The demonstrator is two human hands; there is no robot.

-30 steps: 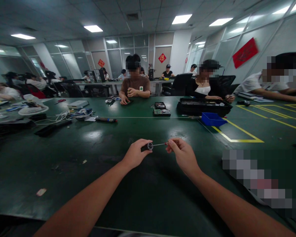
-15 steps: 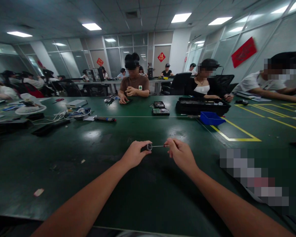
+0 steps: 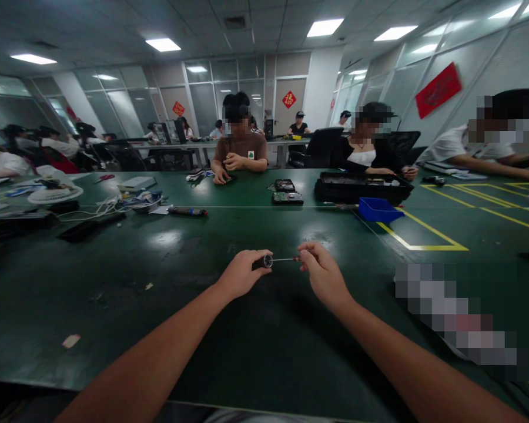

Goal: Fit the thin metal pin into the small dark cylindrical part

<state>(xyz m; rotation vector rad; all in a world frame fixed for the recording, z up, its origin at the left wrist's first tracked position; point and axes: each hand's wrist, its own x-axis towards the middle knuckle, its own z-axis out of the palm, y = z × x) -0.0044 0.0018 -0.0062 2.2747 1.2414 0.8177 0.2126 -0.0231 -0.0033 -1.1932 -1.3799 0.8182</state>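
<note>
Between thumb and fingers, my left hand (image 3: 242,273) grips a small dark cylindrical part (image 3: 261,262) whose round, silvery end faces right. My right hand (image 3: 324,271) is closed on the red handle of a thin screwdriver (image 3: 284,259). Its metal shaft points left, and the tip meets the round end of the part; how far in it goes I cannot tell. Both hands are just above the green tabletop (image 3: 229,358).
Opposite lie hard drives (image 3: 287,197), a long black housing (image 3: 364,188) and a blue bin (image 3: 380,210). A dark tool-like piece (image 3: 187,212) and cables (image 3: 101,207) are on the left. A blurred-out package (image 3: 454,317) rests at right. Several people sit around.
My right fingers have loosened and shifted slightly on the screwdriver, so more of its red handle shows. The left hand and the cylindrical part have stayed nearly still.
</note>
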